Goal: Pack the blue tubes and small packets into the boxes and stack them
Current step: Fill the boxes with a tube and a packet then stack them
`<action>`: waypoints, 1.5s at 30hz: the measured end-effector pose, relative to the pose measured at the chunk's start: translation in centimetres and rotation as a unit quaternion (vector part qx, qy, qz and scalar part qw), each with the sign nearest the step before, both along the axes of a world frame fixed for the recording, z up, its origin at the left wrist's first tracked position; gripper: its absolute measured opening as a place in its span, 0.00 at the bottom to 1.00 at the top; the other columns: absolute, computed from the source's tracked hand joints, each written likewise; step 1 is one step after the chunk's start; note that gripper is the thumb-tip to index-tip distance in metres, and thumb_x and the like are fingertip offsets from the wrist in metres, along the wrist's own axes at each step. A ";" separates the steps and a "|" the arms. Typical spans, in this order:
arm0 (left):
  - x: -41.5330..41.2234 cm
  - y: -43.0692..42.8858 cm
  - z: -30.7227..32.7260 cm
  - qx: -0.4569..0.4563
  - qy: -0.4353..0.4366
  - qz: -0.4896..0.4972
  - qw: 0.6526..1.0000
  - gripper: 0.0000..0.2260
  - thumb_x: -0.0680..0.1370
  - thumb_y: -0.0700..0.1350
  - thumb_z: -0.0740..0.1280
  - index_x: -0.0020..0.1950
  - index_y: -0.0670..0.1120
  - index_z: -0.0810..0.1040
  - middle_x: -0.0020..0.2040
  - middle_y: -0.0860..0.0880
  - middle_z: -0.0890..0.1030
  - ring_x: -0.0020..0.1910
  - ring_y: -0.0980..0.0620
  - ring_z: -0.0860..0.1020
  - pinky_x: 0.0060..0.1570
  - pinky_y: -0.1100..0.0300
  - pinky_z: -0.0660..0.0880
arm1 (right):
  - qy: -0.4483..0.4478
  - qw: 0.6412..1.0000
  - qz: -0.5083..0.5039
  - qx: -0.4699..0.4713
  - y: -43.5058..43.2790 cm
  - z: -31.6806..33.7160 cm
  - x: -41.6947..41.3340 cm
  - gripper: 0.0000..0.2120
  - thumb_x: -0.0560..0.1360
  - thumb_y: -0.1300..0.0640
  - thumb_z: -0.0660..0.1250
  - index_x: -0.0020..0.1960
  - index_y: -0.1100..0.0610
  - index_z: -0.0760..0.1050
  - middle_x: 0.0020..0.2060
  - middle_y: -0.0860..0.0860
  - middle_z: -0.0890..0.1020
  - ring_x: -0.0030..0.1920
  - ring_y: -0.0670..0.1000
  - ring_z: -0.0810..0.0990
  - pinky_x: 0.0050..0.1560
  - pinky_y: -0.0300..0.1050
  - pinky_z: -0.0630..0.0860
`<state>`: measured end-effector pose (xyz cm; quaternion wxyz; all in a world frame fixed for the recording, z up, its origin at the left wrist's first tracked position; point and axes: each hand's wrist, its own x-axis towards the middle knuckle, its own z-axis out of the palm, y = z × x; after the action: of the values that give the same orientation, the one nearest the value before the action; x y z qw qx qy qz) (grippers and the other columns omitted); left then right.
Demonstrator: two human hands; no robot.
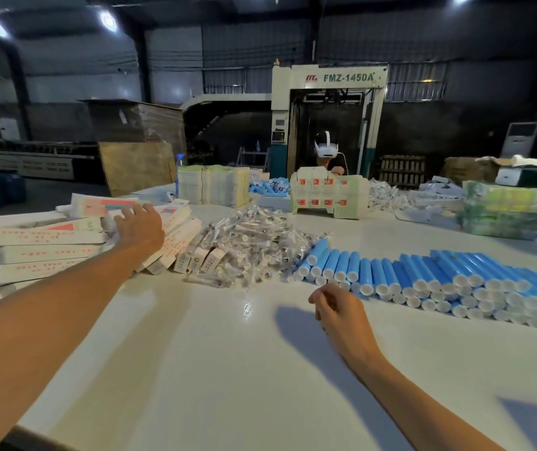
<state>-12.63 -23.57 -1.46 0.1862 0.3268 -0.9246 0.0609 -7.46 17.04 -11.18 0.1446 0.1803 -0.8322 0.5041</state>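
The left grip (pixel 140 227) lay spread on the piled boxes (pixel 42 253) while the right grip (pixel 335 309), loosely curled and empty, hovered over the table (pixel 212 369) near the blue tubes (pixel 423 278) and the heap of small packets (pixel 251 252).

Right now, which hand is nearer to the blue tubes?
Right. The right hand is just in front of the blue tubes; the left hand rests on the boxes, beyond the packets.

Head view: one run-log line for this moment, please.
left hand: open, on the box pile | right hand: loosely curled, empty, near the blue tubes | packets: heaped between boxes and tubes
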 end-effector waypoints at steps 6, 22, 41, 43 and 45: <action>1.0 -2.5 0.2 0.000 -0.002 -0.020 1.000 0.22 0.86 0.58 0.64 0.70 0.41 0.76 0.69 0.36 0.76 0.72 0.33 0.71 0.72 0.40 0.68 | -0.007 1.000 0.018 -0.001 0.1 -0.1 0.2 0.10 0.81 0.56 0.62 0.43 0.51 0.79 0.34 0.51 0.82 0.33 0.47 0.76 0.37 0.51 0.75; 6.2 14.0 1.7 0.594 0.132 -0.404 0.683 0.28 0.77 0.55 0.74 0.73 0.44 0.73 0.55 0.44 0.82 0.53 0.46 0.82 0.61 0.41 0.78 | 0.007 1.000 0.006 0.019 0.2 0.8 1.1 0.10 0.82 0.58 0.62 0.46 0.55 0.80 0.36 0.49 0.83 0.34 0.45 0.78 0.45 0.57 0.78; 5.3 22.7 -6.3 0.483 0.287 -0.466 0.684 0.31 0.71 0.64 0.76 0.68 0.54 0.70 0.50 0.56 0.85 0.41 0.59 0.85 0.39 0.62 0.80 | 0.067 0.852 -0.339 0.393 10.1 6.1 -7.8 0.13 0.81 0.61 0.58 0.64 0.62 0.72 0.62 0.60 0.76 0.63 0.60 0.71 0.61 0.54 0.71; 5.5 22.6 -6.2 0.468 0.299 -0.444 0.704 0.32 0.71 0.67 0.77 0.67 0.55 0.70 0.50 0.59 0.83 0.44 0.68 0.81 0.38 0.71 0.75 | 0.044 0.822 -0.325 0.466 11.0 5.5 -9.1 0.14 0.82 0.60 0.57 0.66 0.60 0.74 0.64 0.58 0.77 0.66 0.60 0.71 0.64 0.52 0.70; 5.7 22.8 -5.9 0.495 0.287 -0.422 0.703 0.33 0.71 0.72 0.74 0.67 0.56 0.69 0.51 0.58 0.82 0.44 0.68 0.81 0.38 0.69 0.74 | 0.037 0.797 -0.311 0.516 11.4 4.9 -9.9 0.15 0.83 0.60 0.58 0.67 0.59 0.74 0.65 0.57 0.76 0.68 0.59 0.70 0.65 0.51 0.69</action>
<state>-6.89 -0.77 -7.39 0.2599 -0.0512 -0.7650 -0.5870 -17.39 28.42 -6.27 0.2097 -0.0214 -0.9743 -0.0792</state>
